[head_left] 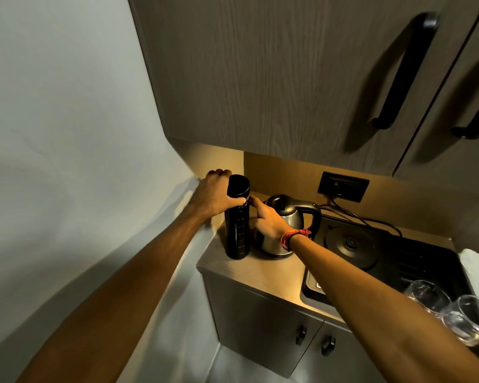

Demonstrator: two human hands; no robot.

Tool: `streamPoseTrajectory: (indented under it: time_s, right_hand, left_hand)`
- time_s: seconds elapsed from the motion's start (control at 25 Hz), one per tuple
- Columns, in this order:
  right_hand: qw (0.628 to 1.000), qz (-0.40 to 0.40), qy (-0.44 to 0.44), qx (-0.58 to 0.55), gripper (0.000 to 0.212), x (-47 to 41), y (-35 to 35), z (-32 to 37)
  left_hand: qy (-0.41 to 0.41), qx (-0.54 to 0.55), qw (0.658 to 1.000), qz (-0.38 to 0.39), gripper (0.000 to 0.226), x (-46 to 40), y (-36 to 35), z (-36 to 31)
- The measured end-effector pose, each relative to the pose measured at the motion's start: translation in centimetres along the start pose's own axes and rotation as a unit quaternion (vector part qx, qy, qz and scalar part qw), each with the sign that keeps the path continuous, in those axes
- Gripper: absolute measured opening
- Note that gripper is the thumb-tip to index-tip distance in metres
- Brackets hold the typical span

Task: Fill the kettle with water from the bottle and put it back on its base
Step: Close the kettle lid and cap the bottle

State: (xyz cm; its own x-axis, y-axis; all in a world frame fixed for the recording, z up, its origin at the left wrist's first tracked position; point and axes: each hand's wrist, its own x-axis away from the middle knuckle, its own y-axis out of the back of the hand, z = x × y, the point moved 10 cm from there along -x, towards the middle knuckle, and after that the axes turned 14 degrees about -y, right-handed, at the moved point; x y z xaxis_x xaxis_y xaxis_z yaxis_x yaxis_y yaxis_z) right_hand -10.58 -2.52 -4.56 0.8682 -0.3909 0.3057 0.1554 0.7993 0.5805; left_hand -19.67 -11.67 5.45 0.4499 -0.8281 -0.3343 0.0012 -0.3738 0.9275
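Black bottle point(237, 225) — silver kettle point(284, 222), black tray point(426, 255).

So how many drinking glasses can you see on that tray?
2. Both lie at the near right corner of the black tray: one glass and, just right of it, the other glass. More could be beyond the frame.

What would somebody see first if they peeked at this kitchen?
Probably the tall black bottle standing at the left end of the counter, with the left hand around its cap and the right hand beside it. Right behind sits the shiny steel kettle, off its round base.
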Motion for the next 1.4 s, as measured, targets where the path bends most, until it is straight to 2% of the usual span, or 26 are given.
streamPoseTrajectory:
  time_s: [0.24, 0.4, 0.48, 0.56, 0.68, 0.76, 0.88, 0.96, 1.04, 1.12, 1.2, 1.32, 1.4]
  right_hand:
    - [0.999, 0.044, -0.006, 0.018, 0.093, -0.2, 0.1, -0.5]
    - [0.998, 0.059, 0.005, 0.031, 0.096, 0.0, -0.1, -0.5]
    - [0.997, 0.046, 0.02, 0.058, 0.093, -0.1, 0.4, -0.5]
    - [0.992, -0.032, 0.049, 0.109, 0.085, 0.2, 2.3, -0.2]
    - [0.97, -0.174, 0.081, 0.149, 0.078, 1.0, 6.9, -0.7]
    - [0.962, -0.197, 0.079, 0.171, 0.08, 1.0, 9.2, -2.2]
    - [0.958, -0.169, -0.012, 0.232, 0.079, 0.0, 11.5, -6.5]
    - [0.955, -0.125, -0.099, 0.249, 0.064, -0.4, 11.9, -9.0]
    - [0.952, -0.112, -0.117, 0.259, 0.045, -1.0, 12.3, -9.4]
    - [0.946, -0.124, -0.11, 0.277, 0.033, -1.1, 12.8, -9.1]
    - [0.946, -0.134, -0.096, 0.28, 0.03, -1.1, 13.1, -8.9]
    - [0.952, -0.158, -0.084, 0.249, 0.027, -0.5, 13.6, -8.4]
    - [0.951, -0.175, -0.126, 0.222, 0.013, 1.1, 14.5, -8.6]
  left_hand:
    - [-0.069, 0.023, 0.989, 0.13, 0.068, -1.1, 0.2, -0.4]
    - [-0.052, 0.031, 0.98, 0.188, 0.081, -1.2, 0.0, 0.1]
    - [-0.032, 0.005, 0.974, 0.222, 0.101, -1.1, 0.1, 0.1]
    - [-0.053, -0.032, 0.98, 0.189, 0.111, -1.5, 1.4, -1.5]
    - [-0.161, -0.046, 0.984, 0.063, 0.099, -2.9, 2.4, -7.5]
    - [-0.186, -0.016, 0.98, 0.069, 0.092, -3.7, -0.5, -11.1]
    - [-0.127, 0.024, 0.976, 0.176, 0.093, -4.5, -7.6, -12.4]
    - [-0.055, 0.012, 0.966, 0.251, 0.109, -4.3, -11.4, -10.6]
    - [-0.003, 0.023, 0.956, 0.292, 0.128, -4.1, -13.7, -8.7]
    - [0.019, 0.044, 0.953, 0.3, 0.141, -4.3, -15.0, -8.3]
    - [0.028, 0.043, 0.959, 0.28, 0.142, -5.0, -15.2, -8.6]
    - [0.034, 0.054, 0.97, 0.235, 0.123, -5.8, -14.7, -8.6]
    - [0.029, 0.078, 0.974, 0.213, 0.106, -6.2, -14.1, -9.3]
